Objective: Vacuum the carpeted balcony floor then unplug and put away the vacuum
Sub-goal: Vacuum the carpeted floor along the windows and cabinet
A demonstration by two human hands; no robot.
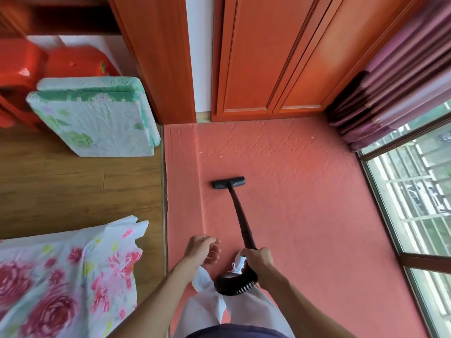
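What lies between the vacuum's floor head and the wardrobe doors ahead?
Head view: bare pink carpet with a few pale specks separates the floor head from the wardrobe doors.

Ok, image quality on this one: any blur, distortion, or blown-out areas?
Head view: strong wide-angle bending of the wardrobe doors and window frame; red stools and curtain smeared by blur; daylight outside the window is overexposed; vacuum head and carpet stay sharp.
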